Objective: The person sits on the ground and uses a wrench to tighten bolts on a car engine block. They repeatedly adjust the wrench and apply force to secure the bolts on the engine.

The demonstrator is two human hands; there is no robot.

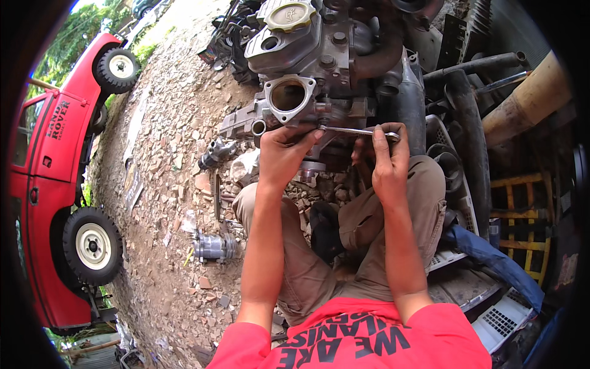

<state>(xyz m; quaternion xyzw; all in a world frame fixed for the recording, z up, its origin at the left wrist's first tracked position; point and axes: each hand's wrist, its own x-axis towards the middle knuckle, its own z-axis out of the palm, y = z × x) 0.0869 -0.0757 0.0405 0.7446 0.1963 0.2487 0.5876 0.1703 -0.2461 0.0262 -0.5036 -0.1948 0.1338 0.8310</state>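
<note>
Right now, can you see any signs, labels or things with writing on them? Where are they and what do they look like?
Lettering on the red car door, far left: small dark letters on red paint.
Print on the red shirt, bottom middle: big black letters on red cloth.
Mark on the yellowish round cap, on top of the grey engine: raised, too small to make out.

A single view, from a fisheye camera worn on the head, looks steeply down and forward over the person's own chest and knees. It sits close to the engine block (pixel 319 67), which fills the upper middle. The rubble ground (pixel 172 184) bends away to the left, where a red off-road vehicle (pixel 55 203) curves along the rim.
</note>
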